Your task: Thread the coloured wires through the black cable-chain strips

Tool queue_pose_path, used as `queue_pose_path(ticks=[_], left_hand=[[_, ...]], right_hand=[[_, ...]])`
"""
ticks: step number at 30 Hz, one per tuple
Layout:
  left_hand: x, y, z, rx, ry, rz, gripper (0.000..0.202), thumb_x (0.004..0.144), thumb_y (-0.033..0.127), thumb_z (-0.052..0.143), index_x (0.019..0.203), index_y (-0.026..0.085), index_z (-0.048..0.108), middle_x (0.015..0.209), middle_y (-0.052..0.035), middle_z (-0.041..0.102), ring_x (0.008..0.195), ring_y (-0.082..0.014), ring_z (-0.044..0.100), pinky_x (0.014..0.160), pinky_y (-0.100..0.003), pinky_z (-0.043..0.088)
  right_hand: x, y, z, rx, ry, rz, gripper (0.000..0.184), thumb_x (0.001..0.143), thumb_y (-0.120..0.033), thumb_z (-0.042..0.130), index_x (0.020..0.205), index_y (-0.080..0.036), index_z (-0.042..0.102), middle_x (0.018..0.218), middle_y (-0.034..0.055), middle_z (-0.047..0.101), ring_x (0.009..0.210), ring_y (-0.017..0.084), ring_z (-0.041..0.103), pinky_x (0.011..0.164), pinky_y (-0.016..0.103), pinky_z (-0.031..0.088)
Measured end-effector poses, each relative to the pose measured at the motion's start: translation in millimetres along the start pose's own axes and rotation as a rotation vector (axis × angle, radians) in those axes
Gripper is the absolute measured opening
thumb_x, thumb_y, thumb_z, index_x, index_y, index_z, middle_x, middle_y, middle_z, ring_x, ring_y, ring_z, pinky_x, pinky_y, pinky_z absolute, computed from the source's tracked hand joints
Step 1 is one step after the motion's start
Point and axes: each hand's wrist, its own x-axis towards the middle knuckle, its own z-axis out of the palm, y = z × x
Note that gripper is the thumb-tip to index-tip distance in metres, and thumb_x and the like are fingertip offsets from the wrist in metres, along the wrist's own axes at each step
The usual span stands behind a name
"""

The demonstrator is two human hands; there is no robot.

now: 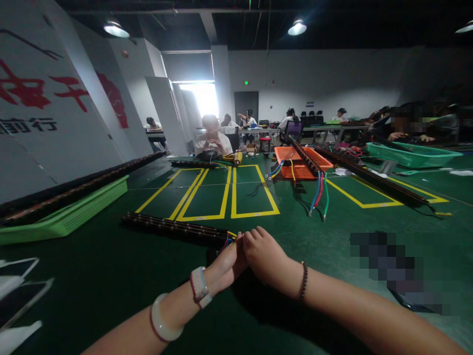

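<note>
My left hand (225,266) and my right hand (264,254) meet over the near part of the table, pressed against each other. Just beyond them lies a long black strip (173,228) with rows of shiny metal spots along it. Yellow, red and blue wires (231,236) come out of its right end and vanish behind my left fingers, which are closed on them. The fingers of my right hand are curled in, and whatever they pinch is hidden. A watch and a pale bangle are on my left wrist, a beaded bracelet on my right.
An orange basket (305,171) holds another strip with hanging cables (320,195). Green baskets stand left (92,204) and right (410,157). Yellow tape frames (254,214) mark the green table (314,241). A blurred dark object (393,266) lies at right. A person (212,140) sits opposite.
</note>
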Motion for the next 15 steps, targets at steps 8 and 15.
queue_pose_path(ticks=[8,15], left_hand=[[-4,-1,-3.6,0.081,-0.047,-0.023,0.024,0.087,0.032,0.051,0.080,0.011,0.060,0.078,-0.0065,0.065,0.075,-0.0143,0.061,0.082,-0.029,0.046],[-4,-1,-2.4,0.067,-0.006,-0.024,0.025,0.087,0.034,0.050,0.080,0.012,0.059,0.083,-0.0080,0.066,0.082,-0.0158,0.062,0.087,-0.031,0.046]], right_hand=[[-11,37,-30,0.203,-0.070,0.166,0.032,0.088,-0.039,0.051,0.080,-0.012,0.066,0.076,0.0122,0.062,0.072,0.022,0.060,0.065,0.031,0.043],[-8,22,-17,0.194,-0.178,0.172,0.019,0.082,-0.028,0.059,0.087,-0.013,0.068,0.081,0.0137,0.064,0.073,0.025,0.063,0.062,0.031,0.046]])
